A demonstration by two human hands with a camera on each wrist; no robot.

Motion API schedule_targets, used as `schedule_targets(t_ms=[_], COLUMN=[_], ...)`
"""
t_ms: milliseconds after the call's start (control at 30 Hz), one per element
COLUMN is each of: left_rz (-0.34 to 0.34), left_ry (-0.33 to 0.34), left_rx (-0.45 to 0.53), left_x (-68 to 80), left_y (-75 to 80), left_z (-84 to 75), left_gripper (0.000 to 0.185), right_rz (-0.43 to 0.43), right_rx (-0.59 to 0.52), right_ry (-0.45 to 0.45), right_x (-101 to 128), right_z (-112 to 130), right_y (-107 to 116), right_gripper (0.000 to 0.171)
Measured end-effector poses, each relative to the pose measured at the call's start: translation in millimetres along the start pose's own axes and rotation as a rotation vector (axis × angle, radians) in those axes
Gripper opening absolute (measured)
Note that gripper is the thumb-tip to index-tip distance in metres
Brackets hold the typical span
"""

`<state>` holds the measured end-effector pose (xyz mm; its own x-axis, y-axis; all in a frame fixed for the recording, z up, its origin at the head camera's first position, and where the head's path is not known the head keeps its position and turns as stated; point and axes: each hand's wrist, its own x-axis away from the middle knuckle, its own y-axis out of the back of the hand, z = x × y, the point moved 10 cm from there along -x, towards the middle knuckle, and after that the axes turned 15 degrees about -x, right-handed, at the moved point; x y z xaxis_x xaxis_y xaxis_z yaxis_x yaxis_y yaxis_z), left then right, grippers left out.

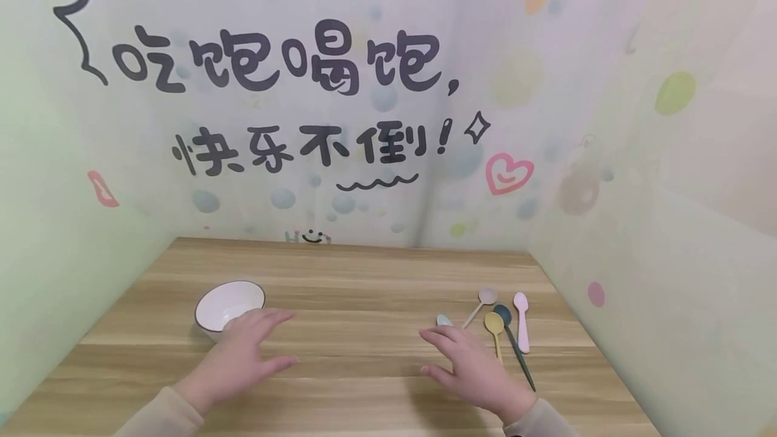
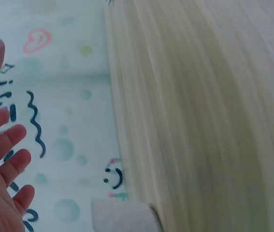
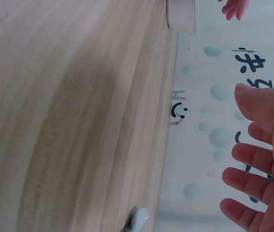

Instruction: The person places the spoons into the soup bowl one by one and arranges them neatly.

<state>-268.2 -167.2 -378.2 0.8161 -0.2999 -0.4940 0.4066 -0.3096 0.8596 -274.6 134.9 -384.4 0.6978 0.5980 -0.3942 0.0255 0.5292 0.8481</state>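
bowl [image 1: 228, 305] | left hand [image 1: 245, 353] spread, beside | right hand [image 1: 470, 363] spread, near spoons [image 1: 504, 326]

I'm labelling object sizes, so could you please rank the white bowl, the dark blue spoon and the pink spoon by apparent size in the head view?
1. White bowl, clearly largest.
2. Dark blue spoon, longest of the spoons.
3. Pink spoon, shorter; it lies at about the same depth, so the ranking seems fair.
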Motion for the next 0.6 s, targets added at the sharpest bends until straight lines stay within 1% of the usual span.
schedule_targets(t_ms=[67,167,267,300,400,500,600], left_rz=[-0.009,-0.021,-0.035,-0.039,-0.036,-0.021,-0.009], left_ry=[0.069,0.161,0.238,0.259,0.314,0.364,0.413], left_rx=[0.025,0.023,0.020,0.022,0.070,0.105,0.110], left_x=[1.4,3.7,6.8,8.0,11.8,14.7,16.1], left_y=[-1.8,-3.4,-4.5,-5.1,-9.8,-15.2,-18.6], left_z=[14.2,34.5,52.6,58.0,73.3,87.2,99.1], left_gripper=[0.064,0.063,0.066,0.068,0.072,0.076,0.077], right_rz=[-0.013,-0.035,-0.054,-0.056,-0.056,-0.061,-0.081], right_rx=[-0.009,-0.013,-0.019,-0.025,-0.045,-0.070,-0.098], right_ry=[-0.017,-0.036,-0.055,-0.065,-0.101,-0.145,-0.195], right_x=[2,4,7,9,12,14,17], right_z=[-4,-9,-16,-19,-27,-35,-41], right_y=[0,-1,-2,-2,-5,-7,-6], right_gripper=[0.051,0.049,0.048,0.048,0.047,0.046,0.044])
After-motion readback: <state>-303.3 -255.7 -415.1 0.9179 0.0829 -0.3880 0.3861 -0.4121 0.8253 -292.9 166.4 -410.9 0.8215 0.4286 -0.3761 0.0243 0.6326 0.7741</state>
